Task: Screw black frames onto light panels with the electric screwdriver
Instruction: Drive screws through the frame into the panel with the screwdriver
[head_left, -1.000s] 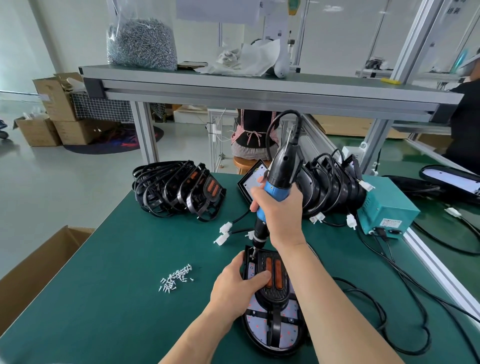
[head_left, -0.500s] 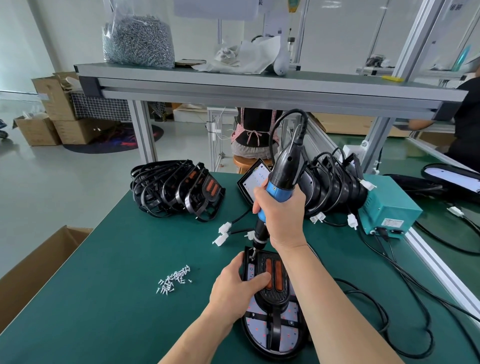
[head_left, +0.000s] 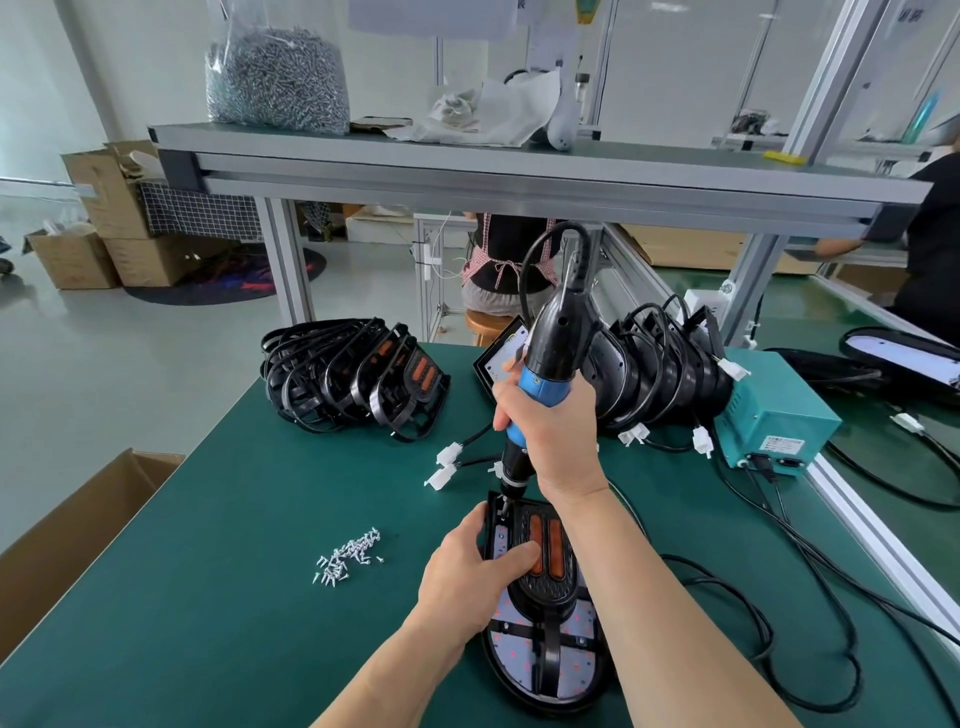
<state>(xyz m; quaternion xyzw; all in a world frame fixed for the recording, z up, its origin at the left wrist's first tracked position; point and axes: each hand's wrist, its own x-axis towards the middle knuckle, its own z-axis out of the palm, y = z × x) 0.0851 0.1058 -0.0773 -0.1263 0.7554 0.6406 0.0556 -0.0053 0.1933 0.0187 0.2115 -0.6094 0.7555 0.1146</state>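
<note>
The green table (head_left: 218, 597) carries the work near its front middle. There the light panel (head_left: 579, 662) is laid flat, lit face up, with the black frame (head_left: 545, 590) seated on top of it. The electric screwdriver (head_left: 553, 353) is held nearly upright, its top leaning a little to the right, and its bit is set into the frame's far left corner.

The right hand (head_left: 558, 441) is clenched round the tool's blue grip. The frame is grasped by the left hand (head_left: 470, 577), with the thumb laid across it and the fingers curled at its left edge, just beside the bit.

For a clean drive, the tool would best be brought square to the frame, so that the bit is not thrown out of the screw head. Pressure should be applied straight down, and the frame pinned against the twist. The trigger is probably best released once the head is seated, since the plastic could be cracked.

Loose screws (head_left: 348, 556) are heaped left of the panel. Whether a screw sits under the bit cannot be told.
</note>
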